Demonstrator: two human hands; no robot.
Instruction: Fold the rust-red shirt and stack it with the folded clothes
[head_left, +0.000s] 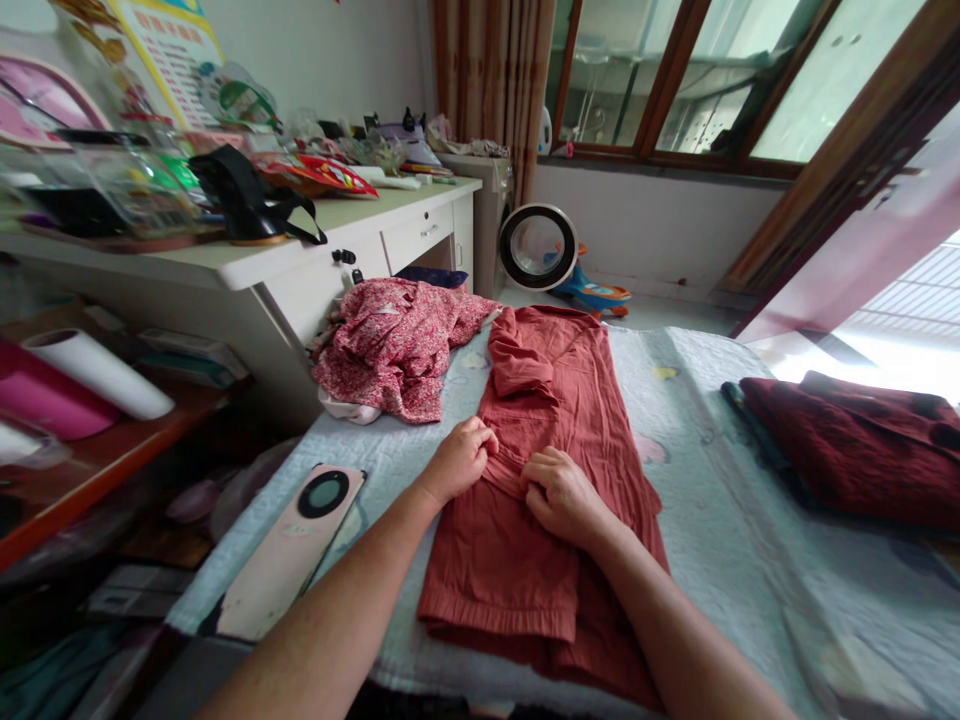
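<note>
A rust-red garment [592,400] lies lengthwise on the bed, folded over on its left side. A part with a gathered, elastic-looking edge rests on top near me. My left hand [459,460] is closed, pinching cloth at the garment's left edge. Just to the right, my right hand [566,492] has its fingers curled into a fold across the middle. The fingertips of both hands are partly hidden in the cloth. To the left of my forearm lies a pale pink phone [289,560], its round camera facing up.
A red-and-white patterned garment [397,345] is heaped at the far left of the blue bed cover [712,590]. Folded dark red cloth [862,445] sits at right. Beyond stand a cluttered desk [247,262] and a washing machine with its round door [538,247] open. A shelf [112,460] is at left.
</note>
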